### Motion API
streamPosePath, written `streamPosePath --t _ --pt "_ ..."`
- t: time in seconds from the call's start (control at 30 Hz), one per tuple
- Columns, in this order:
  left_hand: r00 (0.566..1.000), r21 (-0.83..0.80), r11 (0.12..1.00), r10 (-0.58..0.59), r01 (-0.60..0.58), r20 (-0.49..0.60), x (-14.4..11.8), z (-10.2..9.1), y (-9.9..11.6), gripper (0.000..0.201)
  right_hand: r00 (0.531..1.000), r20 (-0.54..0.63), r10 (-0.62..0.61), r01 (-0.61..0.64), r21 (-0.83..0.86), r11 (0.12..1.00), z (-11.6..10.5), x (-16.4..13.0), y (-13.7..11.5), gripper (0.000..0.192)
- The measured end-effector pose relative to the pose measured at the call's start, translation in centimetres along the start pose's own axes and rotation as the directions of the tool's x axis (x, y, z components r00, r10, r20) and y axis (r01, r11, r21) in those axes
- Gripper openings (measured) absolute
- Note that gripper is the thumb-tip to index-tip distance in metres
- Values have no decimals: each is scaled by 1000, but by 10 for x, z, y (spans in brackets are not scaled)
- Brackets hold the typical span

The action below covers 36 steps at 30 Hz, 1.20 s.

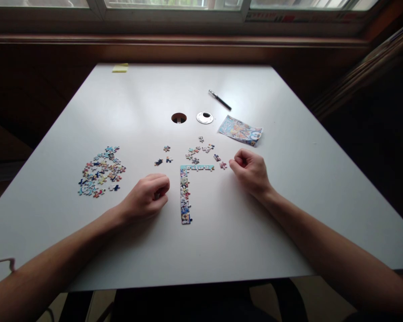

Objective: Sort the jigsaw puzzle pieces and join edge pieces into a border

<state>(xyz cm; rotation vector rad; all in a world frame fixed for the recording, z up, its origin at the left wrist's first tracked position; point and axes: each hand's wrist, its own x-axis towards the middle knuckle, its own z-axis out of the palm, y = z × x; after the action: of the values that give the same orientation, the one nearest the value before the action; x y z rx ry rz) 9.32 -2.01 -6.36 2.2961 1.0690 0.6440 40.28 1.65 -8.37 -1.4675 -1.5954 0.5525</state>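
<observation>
Pieces lie sorted on the table (289,188): a big heap (101,171) well off to the left, a smaller scatter (201,152) just above the joined corner (187,188), probably kept close for trying next. The corner, an L of edge pieces, sits between both hands. The left hand (147,196) rests curled beside its long strip, fingers pinched on what seems a small piece, though I cannot tell for sure. The right hand (250,172) is a loose fist near the top strip's end; whether it holds anything is hidden. A leaflet (240,130), pen (220,99) and cap (204,117) lie farther back.
</observation>
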Motion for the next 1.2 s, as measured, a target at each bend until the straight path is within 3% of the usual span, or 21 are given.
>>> streamPosePath --t 1.2 --pt "999 -14 1000 14 -14 45 -3 2 -5 24 999 49 7 -7 -3 1000 0 -2 0 28"
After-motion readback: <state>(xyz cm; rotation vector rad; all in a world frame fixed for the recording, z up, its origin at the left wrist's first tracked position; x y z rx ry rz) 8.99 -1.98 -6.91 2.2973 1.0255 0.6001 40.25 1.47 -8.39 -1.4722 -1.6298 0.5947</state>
